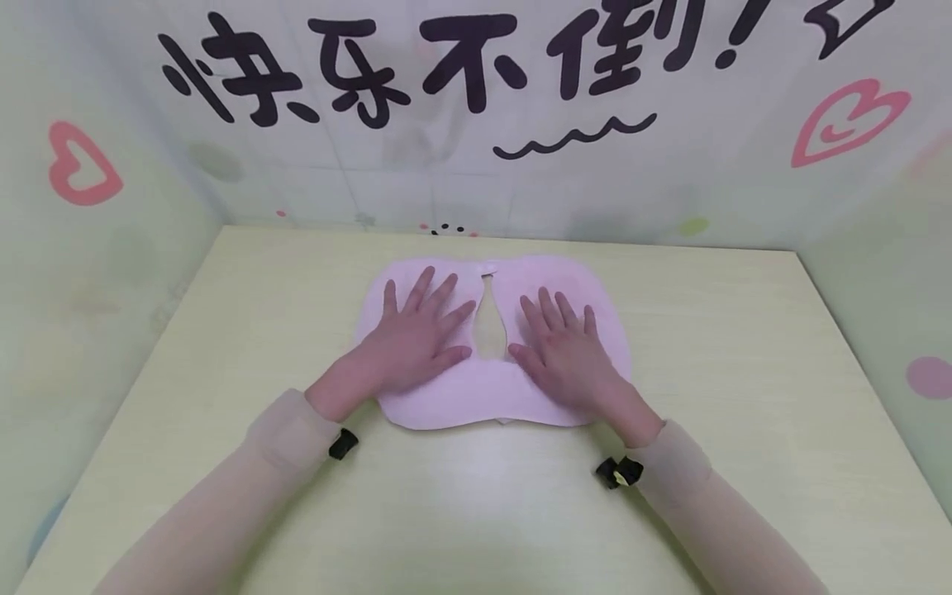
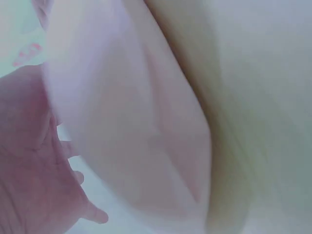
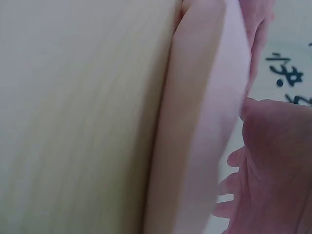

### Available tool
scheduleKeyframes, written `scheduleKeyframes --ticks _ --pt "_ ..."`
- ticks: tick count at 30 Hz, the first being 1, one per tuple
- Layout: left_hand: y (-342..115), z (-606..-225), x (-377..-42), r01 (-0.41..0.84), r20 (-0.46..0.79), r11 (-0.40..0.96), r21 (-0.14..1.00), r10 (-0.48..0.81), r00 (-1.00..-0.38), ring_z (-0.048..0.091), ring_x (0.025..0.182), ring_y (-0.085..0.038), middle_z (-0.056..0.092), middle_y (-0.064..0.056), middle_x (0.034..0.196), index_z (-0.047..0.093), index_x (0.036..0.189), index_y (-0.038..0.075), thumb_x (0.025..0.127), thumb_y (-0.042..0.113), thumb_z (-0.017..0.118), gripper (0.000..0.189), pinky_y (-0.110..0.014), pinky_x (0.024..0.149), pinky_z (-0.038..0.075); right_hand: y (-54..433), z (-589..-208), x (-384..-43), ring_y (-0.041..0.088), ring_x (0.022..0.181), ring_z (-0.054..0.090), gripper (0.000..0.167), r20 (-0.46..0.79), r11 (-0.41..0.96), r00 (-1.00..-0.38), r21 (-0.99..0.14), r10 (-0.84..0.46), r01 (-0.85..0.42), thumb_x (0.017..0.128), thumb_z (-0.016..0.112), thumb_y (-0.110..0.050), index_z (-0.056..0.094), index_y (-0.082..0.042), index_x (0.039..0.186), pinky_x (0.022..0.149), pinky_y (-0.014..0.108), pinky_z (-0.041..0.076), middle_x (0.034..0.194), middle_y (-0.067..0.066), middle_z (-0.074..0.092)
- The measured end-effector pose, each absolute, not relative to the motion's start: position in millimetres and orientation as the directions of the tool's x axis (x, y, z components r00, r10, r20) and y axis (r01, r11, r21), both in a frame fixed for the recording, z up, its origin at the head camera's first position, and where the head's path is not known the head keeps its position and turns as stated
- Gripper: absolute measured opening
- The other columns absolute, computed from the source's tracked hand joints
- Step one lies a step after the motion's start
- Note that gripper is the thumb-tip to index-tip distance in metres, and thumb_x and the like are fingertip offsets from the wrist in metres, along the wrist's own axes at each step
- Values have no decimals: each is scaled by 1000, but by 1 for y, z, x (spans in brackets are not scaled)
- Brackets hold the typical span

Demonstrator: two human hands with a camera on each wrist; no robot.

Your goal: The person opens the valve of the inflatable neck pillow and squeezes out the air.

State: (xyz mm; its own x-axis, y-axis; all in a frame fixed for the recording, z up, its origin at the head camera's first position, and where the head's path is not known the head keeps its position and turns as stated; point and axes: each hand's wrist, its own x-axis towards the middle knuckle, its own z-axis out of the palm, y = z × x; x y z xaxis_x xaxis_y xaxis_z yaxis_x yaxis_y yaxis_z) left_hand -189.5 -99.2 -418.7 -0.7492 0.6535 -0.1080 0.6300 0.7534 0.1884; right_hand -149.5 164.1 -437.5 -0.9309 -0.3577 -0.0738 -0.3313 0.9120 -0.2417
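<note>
A pink, bib-like flat piece (image 1: 487, 392) with rounded corners lies on the table, a teardrop-shaped opening in its middle and its two upper sides meeting at a small tab. My left hand (image 1: 412, 339) rests on its left half, fingers straight and spread. On the right half lies my right hand (image 1: 568, 351), palm down with fingers extended. Both thumbs point inward, their tips close to the opening. In the left wrist view, the near edge of the pink piece (image 2: 112, 122) curves up from the table. The right wrist view shows its edge (image 3: 209, 122) beside the right hand (image 3: 278, 161).
The pale wooden table (image 1: 476, 512) extends around the pink piece. A printed back wall (image 1: 416, 190) with large black characters stands behind it, and printed side walls (image 1: 97, 273) flank the table. Black wrist cameras (image 1: 344, 445) sit at both sleeve cuffs.
</note>
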Motion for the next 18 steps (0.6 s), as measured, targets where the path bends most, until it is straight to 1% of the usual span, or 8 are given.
scheduleKeyframes --ticks 3,5,8,11,15,18 --pt "-100 -419 -172 684 -70 706 181 703 -708 -13 155 -37 3 -13 172 29 164 20 106 57 43 70 -74 114 -2 161 -431 -134 42 155 9 77 -34 892 -909 -214 -414 -398 107 42 -54 19 -8 165 116 72 9 169 21 13" --pt "-101 -422 -161 705 -67 680 201 728 -682 -12 156 -34 2 -12 172 24 165 19 106 57 41 72 -70 117 -2 159 -432 -125 42 155 10 77 -25 880 -896 -202 -443 -430 107 43 -54 22 -7 164 116 72 10 168 22 15" --pt "-101 -430 -152 710 -82 658 252 745 -662 -12 156 -30 0 -11 172 14 166 17 107 58 37 76 -62 121 -3 158 -439 -118 42 155 9 76 -37 876 -893 -218 -449 -431 106 45 -53 26 -7 163 116 72 9 168 22 14" --pt "-99 -437 -150 696 -103 663 277 741 -664 -10 156 -29 -2 -11 172 6 166 14 107 60 33 80 -59 121 -5 160 -447 -117 41 155 8 76 -72 885 -901 -235 -427 -401 106 44 -54 27 -7 163 116 72 7 168 22 13" --pt "-99 -441 -149 685 -135 683 254 726 -674 -7 156 -32 0 -13 171 10 166 11 107 61 34 81 -61 120 -8 160 -453 -117 40 155 3 78 -129 895 -903 -250 -409 -370 106 42 -57 24 -7 163 116 72 2 169 21 8" --pt "-100 -442 -148 678 -165 697 232 715 -679 -9 156 -33 -1 -13 171 13 166 12 106 61 34 80 -63 119 -10 159 -453 -117 41 155 3 80 -157 899 -900 -244 -406 -363 105 44 -58 24 -6 163 115 73 3 168 21 7"
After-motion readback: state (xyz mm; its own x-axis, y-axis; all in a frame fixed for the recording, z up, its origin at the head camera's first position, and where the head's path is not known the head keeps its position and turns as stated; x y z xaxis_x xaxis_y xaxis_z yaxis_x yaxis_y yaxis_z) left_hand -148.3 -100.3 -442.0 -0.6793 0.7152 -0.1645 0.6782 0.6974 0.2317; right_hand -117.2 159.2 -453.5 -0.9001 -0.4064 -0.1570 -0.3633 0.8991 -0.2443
